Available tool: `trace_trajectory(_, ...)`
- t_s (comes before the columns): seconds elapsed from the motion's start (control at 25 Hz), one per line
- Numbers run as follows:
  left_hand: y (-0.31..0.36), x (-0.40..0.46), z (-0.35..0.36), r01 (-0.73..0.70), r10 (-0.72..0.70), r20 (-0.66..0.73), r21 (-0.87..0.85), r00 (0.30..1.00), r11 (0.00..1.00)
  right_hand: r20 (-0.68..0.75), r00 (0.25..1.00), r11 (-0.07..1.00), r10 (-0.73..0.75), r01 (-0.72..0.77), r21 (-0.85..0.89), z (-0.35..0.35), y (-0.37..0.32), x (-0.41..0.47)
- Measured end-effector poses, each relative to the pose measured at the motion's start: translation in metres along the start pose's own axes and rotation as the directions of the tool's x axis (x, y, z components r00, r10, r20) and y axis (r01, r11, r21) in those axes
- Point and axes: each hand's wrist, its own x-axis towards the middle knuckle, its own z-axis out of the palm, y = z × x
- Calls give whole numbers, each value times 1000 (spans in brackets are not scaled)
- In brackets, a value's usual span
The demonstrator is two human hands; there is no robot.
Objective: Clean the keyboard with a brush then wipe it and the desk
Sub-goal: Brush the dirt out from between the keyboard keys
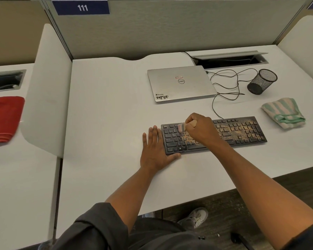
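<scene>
- Black flat keyboard (213, 135) lying at about 4 o'clock from the centre of the white bench (107, 109), with its long side running left to right and tan dust thick over the middle and right keys.
- Right hand (201, 129) curled in a closed grip round a small brush with a pale wooden handle (185, 125); blurred bristles down on the upper left keys.
- Left hand (156, 150) flat on the bench at the keyboard's 9 o'clock end, fingers straight, thumb against the near corner, gripping nothing.
- Striped green and cream cloth (283, 112) waiting folded at 2 o'clock from the keyboard, apart from it.
- Closed silver laptop (181, 84) at 12 o'clock, a thin black cable (224, 91) looping beside it; black mesh pen cup (262, 81) tipped over further right.
- Red cloth (5, 118) beyond the divider at 9 o'clock.
- Best done with short strokes along each key row, working from 9 o'clock towards 3 o'clock, bristles angled into the gaps.
- Worth keeping the bracing hand firm so the board cannot slide, and sweeping dust towards one edge, away from the laptop.
- Likely plenty left: right half looks untouched.
</scene>
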Motion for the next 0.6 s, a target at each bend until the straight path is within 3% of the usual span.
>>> trace_trajectory(0.2, 0, 0, 1, 3, -3, 7, -2, 1000, 1000, 60, 997, 988, 50, -41, -148, -1, -3, 1)
trace_trajectory(0.4, 0, 0, 1, -1, 1, 10, 5, 1000, 1000, 20, 1000, 999, 12, -11, -53, -2, -3, 1)
trace_trajectory(0.6, 0, 0, 1, 0, 0, 14, 0, 1000, 1000, 88, 995, 989, 56, -43, -143, -2, -1, -2)
